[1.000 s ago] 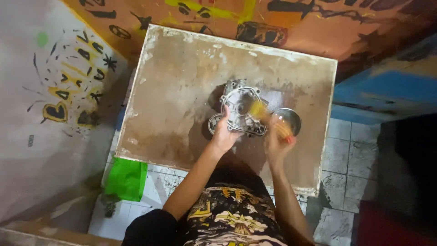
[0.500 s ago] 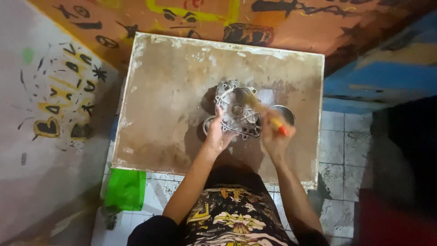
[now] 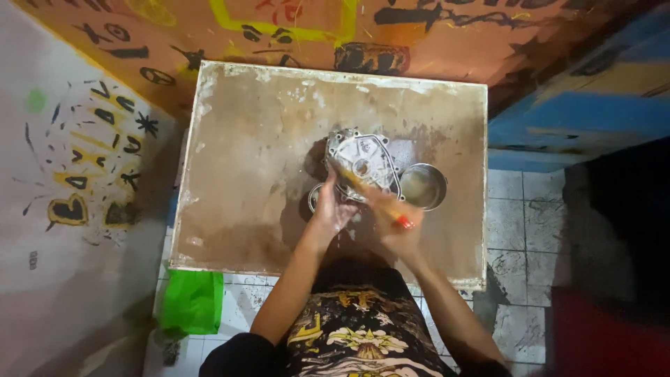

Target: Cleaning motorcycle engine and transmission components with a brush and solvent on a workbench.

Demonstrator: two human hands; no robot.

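A brush (image 3: 370, 199) with a red-tipped handle is gripped in the right hand (image 3: 391, 223), its bristles laid on a grey metal engine cover (image 3: 363, 164) that is steadied by the closed left hand (image 3: 331, 209) at mid counter (image 3: 244, 174); scrubbing is judged under way, and a dip in the metal bowl (image 3: 423, 186) just beside is likely called for next

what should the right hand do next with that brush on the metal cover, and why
Probably draw the brush down across the metal engine cover. The right hand holds its tip at the cover's upper left edge, while the left hand steadies the lower edge; most of the face lies beyond the tip.
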